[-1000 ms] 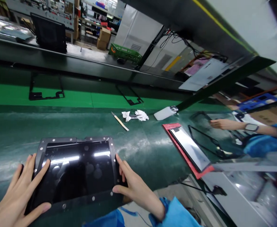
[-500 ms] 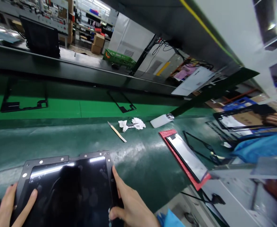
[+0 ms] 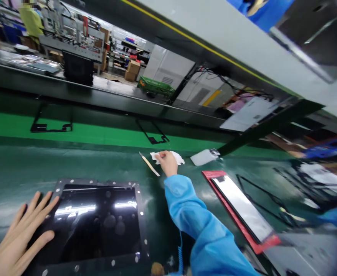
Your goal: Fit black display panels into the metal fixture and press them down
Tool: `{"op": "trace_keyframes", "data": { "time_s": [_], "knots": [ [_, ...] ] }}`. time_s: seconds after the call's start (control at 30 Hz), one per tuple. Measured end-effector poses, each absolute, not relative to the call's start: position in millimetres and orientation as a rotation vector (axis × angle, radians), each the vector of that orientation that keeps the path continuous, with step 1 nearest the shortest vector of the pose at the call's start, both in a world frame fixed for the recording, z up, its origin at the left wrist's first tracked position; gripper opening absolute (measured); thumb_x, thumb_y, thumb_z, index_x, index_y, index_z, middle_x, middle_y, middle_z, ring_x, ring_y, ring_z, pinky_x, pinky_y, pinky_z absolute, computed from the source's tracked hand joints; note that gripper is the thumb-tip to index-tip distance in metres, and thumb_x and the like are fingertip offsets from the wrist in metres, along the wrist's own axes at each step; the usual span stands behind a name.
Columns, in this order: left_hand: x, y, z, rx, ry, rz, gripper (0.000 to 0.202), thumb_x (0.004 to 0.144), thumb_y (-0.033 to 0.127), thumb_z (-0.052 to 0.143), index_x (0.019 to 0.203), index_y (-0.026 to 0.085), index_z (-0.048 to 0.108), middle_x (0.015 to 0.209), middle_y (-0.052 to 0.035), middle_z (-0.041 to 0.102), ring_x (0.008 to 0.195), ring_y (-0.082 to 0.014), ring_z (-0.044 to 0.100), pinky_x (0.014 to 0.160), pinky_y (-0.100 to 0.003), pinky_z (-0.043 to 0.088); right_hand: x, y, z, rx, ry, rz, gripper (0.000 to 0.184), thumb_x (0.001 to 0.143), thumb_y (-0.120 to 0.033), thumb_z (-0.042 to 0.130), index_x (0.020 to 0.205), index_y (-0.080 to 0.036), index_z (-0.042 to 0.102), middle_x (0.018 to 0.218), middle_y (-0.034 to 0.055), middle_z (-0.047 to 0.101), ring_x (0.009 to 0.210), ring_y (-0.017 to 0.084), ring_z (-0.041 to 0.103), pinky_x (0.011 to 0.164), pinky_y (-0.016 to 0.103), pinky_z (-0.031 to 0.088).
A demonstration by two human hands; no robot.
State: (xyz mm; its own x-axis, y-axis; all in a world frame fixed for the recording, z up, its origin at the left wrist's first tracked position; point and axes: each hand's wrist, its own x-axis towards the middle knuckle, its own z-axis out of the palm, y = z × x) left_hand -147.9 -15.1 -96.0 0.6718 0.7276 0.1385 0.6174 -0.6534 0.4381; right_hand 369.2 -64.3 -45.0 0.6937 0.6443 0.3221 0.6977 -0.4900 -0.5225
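A flat black display panel [image 3: 96, 230] with a dark frame and pale round dots lies on the green bench in front of me. My left hand [image 3: 27, 230] rests on its left edge, fingers spread. My right hand [image 3: 168, 163], in a blue sleeve, reaches forward to crumpled white tissue [image 3: 179, 158]. Its fingers are bent together over the tissue, and what they pinch is hidden. Just left of that hand is a knife with a pale handle [image 3: 149, 165]. A white bottle [image 3: 204, 157] lies to the right of the tissue.
On the right, a long silvery panel [image 3: 240, 205] lies on red wrap [image 3: 268, 243], beside a thin black frame [image 3: 260, 197]. Two black frames, one on the left [image 3: 52, 130] and one nearer the middle [image 3: 157, 141], lie along the back. A shelf post [image 3: 260, 130] slants across the right.
My right hand has let go of the panel's right edge and moved forward to the tissue. The panel now lies flatter, my left hand still on it. The view has shifted.
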Motion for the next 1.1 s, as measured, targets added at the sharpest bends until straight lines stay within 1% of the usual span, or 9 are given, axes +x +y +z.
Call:
{"op": "trace_keyframes", "data": {
  "time_s": [0.07,0.13,0.23,0.3,0.37,0.47,0.63,0.87,1.1],
  "knots": [
    [-149.2,-19.8,-87.4,2.433,1.044,0.448,0.055,0.098,0.040,0.033,0.150,0.035,0.016,0.155,0.0002,0.026,0.145,-0.0280,0.014,0.116,-0.059,0.017,353.4,-59.4,-42.8,-2.194,-1.030,-0.128,0.040,0.088,-0.051,0.050,0.077,-0.014,0.063,0.076,0.0094,0.059,0.073,0.024,0.056,0.070,0.037,0.044],
    [-150.9,-19.9,-81.8,2.373,1.016,0.479,0.050,0.100,0.036,0.031,0.149,0.032,0.019,0.154,-0.0007,0.029,0.145,-0.0243,0.015,0.118,-0.055,0.016,326.9,-58.1,-33.3,-2.091,-1.072,-0.129,0.043,0.089,-0.053,0.046,0.081,-0.014,0.062,0.078,0.0102,0.061,0.073,0.025,0.056,0.068,0.037,0.044],
    [-152.4,-10.9,-78.7,2.368,0.961,0.464,0.046,0.102,0.031,0.028,0.148,0.029,0.025,0.152,-0.0036,0.034,0.145,-0.0227,0.016,0.119,-0.054,0.015,266.0,-60.3,-14.2,-1.911,-1.257,-0.056,0.037,0.088,-0.054,0.055,0.086,-0.019,0.064,0.084,0.0063,0.063,0.072,0.022,0.056,0.067,0.035,0.043],
    [-151.9,-3.0,-78.3,2.397,0.945,0.448,0.046,0.102,0.029,0.029,0.148,0.027,0.027,0.152,-0.0047,0.033,0.145,-0.0225,0.015,0.119,-0.054,0.016,211.2,-65.9,-6.7,-1.689,-1.610,-0.047,0.027,0.095,-0.044,0.053,0.087,-0.021,0.063,0.084,0.0048,0.061,0.073,0.021,0.055,0.065,0.033,0.042],
    [-150.6,3.3,-78.4,2.443,0.929,0.428,0.046,0.102,0.029,0.030,0.147,0.026,0.028,0.152,-0.0051,0.032,0.145,-0.0220,0.013,0.118,-0.053,0.016,152.8,-73.3,-8.4,-1.489,-1.909,0.017,0.019,0.100,-0.031,0.050,0.088,-0.020,0.059,0.088,0.0065,0.059,0.081,0.022,0.056,0.071,0.034,0.044],
    [-149.2,7.9,-79.8,2.485,0.903,0.400,0.046,0.102,0.031,0.031,0.147,0.026,0.029,0.153,-0.0041,0.030,0.146,-0.0215,0.008,0.119,-0.052,0.014,80.1,-83.4,-25.6,-1.337,-2.245,0.182,0.024,0.104,-0.020,0.037,0.093,-0.017,0.058,0.091,0.0093,0.057,0.084,0.023,0.052,0.073,0.037,0.044],
    [-149.5,6.8,-82.1,2.605,0.889,0.384,0.044,0.101,0.032,0.034,0.144,0.033,0.035,0.156,-0.0028,0.023,0.146,-0.0288,-0.002,0.115,-0.062,0.006,26.8,-101.3,-53.0,-1.316,-2.367,0.336,0.029,0.104,-0.016,0.029,0.103,-0.014,0.058,0.101,0.0112,0.055,0.090,0.024,0.050,0.075,0.038,0.047],
    [-147.9,7.0,-80.0,2.761,0.880,0.414,0.042,0.099,0.030,0.039,0.142,0.032,0.040,0.151,-0.0097,0.033,0.146,-0.0324,0.003,0.109,-0.072,0.000,15.2,-119.6,-59.3,-1.170,-2.511,0.241,0.039,0.104,-0.013,0.020,0.114,-0.007,0.057,0.103,0.0132,0.059,0.092,0.024,0.052,0.077,0.038,0.044],
    [-149.6,7.5,-83.7,2.762,0.851,0.459,0.044,0.099,0.030,0.040,0.143,0.031,0.037,0.152,-0.0112,0.032,0.146,-0.0328,0.004,0.108,-0.073,-0.001,29.2,-95.1,-53.1,-1.080,-2.505,0.195,0.040,0.108,-0.024,0.022,0.106,-0.015,0.061,0.106,0.0080,0.065,0.104,0.022,0.052,0.078,0.039,0.037]
  ]
}}
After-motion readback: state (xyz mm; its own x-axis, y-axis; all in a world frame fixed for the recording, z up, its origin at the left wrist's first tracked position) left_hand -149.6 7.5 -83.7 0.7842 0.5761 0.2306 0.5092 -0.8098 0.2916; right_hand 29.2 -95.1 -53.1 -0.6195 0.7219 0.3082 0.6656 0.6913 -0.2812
